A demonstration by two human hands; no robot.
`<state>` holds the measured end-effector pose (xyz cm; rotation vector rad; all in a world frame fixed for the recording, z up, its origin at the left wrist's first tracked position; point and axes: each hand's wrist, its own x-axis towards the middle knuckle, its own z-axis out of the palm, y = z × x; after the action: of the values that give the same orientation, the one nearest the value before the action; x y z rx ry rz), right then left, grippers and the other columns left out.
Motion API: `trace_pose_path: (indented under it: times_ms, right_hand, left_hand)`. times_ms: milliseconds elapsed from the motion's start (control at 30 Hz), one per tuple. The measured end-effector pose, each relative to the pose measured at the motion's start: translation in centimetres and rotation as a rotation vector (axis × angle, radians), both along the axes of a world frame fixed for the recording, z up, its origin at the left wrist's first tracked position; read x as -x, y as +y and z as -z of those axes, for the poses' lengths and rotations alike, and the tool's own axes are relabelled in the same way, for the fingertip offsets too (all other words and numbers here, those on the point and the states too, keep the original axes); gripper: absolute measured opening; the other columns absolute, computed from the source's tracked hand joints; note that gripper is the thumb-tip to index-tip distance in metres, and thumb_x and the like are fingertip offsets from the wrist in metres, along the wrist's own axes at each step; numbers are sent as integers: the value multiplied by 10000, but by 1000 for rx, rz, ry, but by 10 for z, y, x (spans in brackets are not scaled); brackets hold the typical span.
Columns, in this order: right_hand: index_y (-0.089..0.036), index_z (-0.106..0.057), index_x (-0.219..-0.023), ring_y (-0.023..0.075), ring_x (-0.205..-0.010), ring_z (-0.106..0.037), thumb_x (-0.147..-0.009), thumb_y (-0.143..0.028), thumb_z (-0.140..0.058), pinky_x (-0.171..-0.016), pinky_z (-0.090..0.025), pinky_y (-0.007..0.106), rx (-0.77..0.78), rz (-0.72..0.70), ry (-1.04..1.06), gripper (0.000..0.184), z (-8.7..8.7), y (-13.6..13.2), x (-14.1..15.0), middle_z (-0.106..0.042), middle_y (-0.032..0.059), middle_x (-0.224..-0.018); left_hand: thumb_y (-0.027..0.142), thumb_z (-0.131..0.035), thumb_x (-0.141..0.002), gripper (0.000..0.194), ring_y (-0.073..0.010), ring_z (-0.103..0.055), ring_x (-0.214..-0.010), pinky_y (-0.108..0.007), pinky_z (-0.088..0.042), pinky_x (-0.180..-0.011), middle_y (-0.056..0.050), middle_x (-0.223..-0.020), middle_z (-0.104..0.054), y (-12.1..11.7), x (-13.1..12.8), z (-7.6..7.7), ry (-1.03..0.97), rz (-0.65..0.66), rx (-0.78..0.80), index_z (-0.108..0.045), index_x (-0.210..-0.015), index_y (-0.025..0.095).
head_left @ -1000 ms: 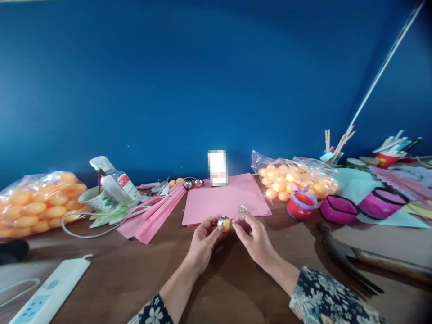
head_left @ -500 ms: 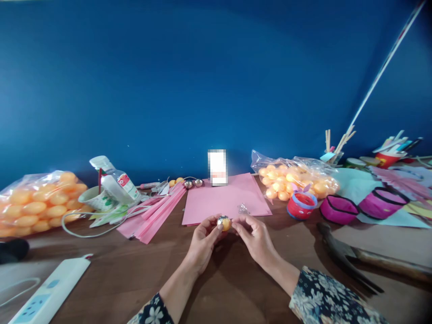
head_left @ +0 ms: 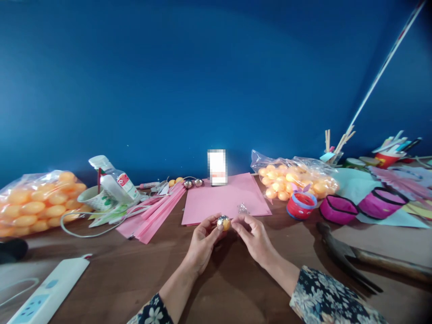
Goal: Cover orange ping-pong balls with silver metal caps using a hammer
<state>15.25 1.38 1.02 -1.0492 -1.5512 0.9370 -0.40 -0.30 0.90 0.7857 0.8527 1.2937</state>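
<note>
A small ball (head_left: 223,223), shiny silver on its upper left and orange on its lower right, sits in the fingers of my left hand (head_left: 205,240). The thumb presses on its near side. My right hand (head_left: 254,235) is closed in a pinch close against the ball's right edge; whatever lies between those fingertips is too small to make out. Just beyond the hands are pink paper sheets (head_left: 222,198), with a small crumpled clear-silver piece (head_left: 242,208) on them. Two shiny silver balls (head_left: 193,183) rest by the sheets' far left corner.
Bags of orange balls stand at left (head_left: 37,204) and right (head_left: 286,180). Pink paper strips (head_left: 158,213), a cup (head_left: 92,198) and a bottle (head_left: 116,182) are left. A red pot (head_left: 301,207), purple holders (head_left: 338,210) and a hammer (head_left: 351,252) are right. A power strip (head_left: 50,290) lies front left.
Almost nothing differs. Both hands keep the same place around the ball, and the ball appears turned very slightly.
</note>
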Motion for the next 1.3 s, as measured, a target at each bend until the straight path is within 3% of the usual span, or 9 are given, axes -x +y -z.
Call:
trace_pose_path:
  times_ms: [233, 600, 767, 967, 1300]
  right_hand:
    - [-180, -609, -784, 134, -610, -551, -812, -337, -557, -601, -459, 238, 81, -51, 67, 168, 1, -3, 4, -622, 10, -704]
    - [-175, -610, -765, 135, -660, -543, -808, -335, -564, -640, -433, 236, 82, -35, 75, 173, 0, -2, 2, -620, 10, -729]
    - [-160, -625, -765, 144, -702, -542, -777, -340, -597, -677, -425, 247, 154, -64, 142, 183, -4, -3, 4, -625, 19, -746]
    - [-160, -612, -749, 124, -636, -507, -764, -390, -608, -596, -418, 229, 229, -119, 180, 231, -5, -4, 4, -597, 9, -698]
    - [-161, -572, -753, 105, -622, -484, -783, -402, -592, -593, -413, 223, 273, -171, 273, 244, 0, -3, 5, -572, -2, -711]
  left_hand:
    - [230, -665, -737, 381, -173, -623, -918, -320, -469, -875, -96, -1034, -656, 0, 0, 0, 0, 5, -6, -569, -1097, 149]
    - [237, -690, -709, 407, -172, -619, -930, -296, -480, -855, -90, -1046, -655, 0, -1, -2, 50, -6, 5, -579, -1093, 164]
    - [235, -711, -682, 427, -181, -616, -941, -320, -469, -879, -86, -1047, -657, 0, -1, -2, 52, -5, 4, -592, -1087, 167]
    - [254, -729, -657, 453, -176, -634, -881, -310, -479, -848, -84, -1003, -677, -1, -1, -5, 62, -10, 16, -605, -1085, 172]
    - [230, -691, -706, 428, -192, -616, -960, -344, -456, -904, -91, -1068, -657, 0, 0, -2, 62, 19, -1, -573, -1113, 171]
